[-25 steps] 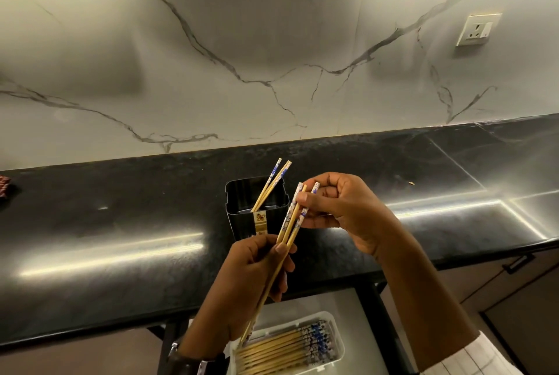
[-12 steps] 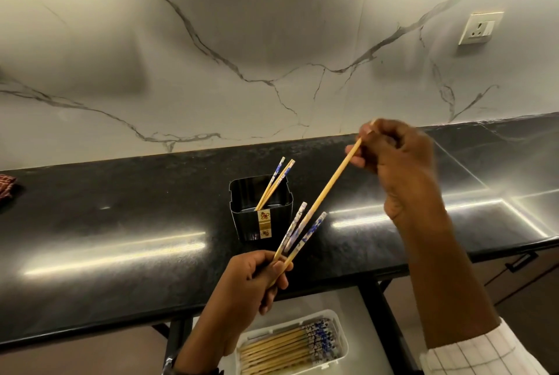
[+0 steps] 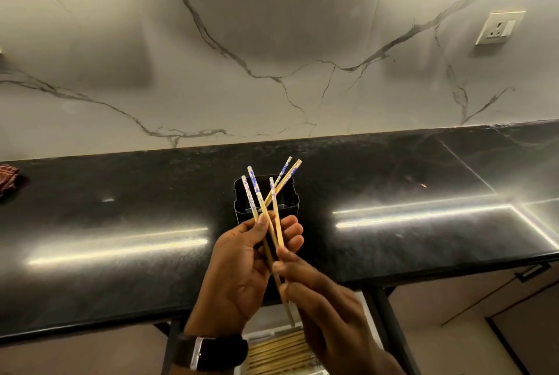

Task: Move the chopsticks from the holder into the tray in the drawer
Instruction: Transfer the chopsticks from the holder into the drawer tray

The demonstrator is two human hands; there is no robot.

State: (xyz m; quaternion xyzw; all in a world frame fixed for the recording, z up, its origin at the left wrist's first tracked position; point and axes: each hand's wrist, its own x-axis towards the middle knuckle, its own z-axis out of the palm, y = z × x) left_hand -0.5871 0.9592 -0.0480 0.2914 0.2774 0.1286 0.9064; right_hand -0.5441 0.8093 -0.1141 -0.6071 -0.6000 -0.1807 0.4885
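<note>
Head view, catalogue of one moment at a kitchen bench.

1. Bench [image 3: 121, 193]: polished black stone slab with a white veined marble wall behind it.
2. Holder [image 3: 292, 202]: black square plastic cup, upright at mid-bench, between the back and front edges. It contains the remaining chopsticks [image 3: 283, 170], two bamboo sticks leaning to the right.
3. Held chopsticks [image 3: 253, 182]: three slim bamboo sticks with blue-and-white patterned tops. They are splayed like a fan, tops up, in front of the holder and over the front edge of the bench.
4. Left hand [image 3: 239, 265]: fingers and thumb curled round the mid-shafts, grasping the fan. A dark wristwatch [image 3: 211, 353] is on the wrist.
5. Right hand [image 3: 320, 305]: thumb and fingertips pinch the lower shafts just below the left hand. How many of the three it pinches cannot be told.
6. Drawer [image 3: 363, 305]: open beneath the front edge. It holds a white plastic tray [image 3: 260, 334], largely hidden by the hands.
7. Stored chopsticks [image 3: 278, 352]: matching bamboo sticks lying flat, side by side, in the tray.
8. Sundries: a red patterned cloth [image 3: 7, 178] at the left edge and a white wall socket [image 3: 499, 28].

Step in hand, as judged: gathering a taken batch before it is deposited.

Next move calls for squaring the splayed sticks parallel and lowering them past the front edge. They are then laid lengthwise beside those stored. Two sticks remain to fetch.
</note>
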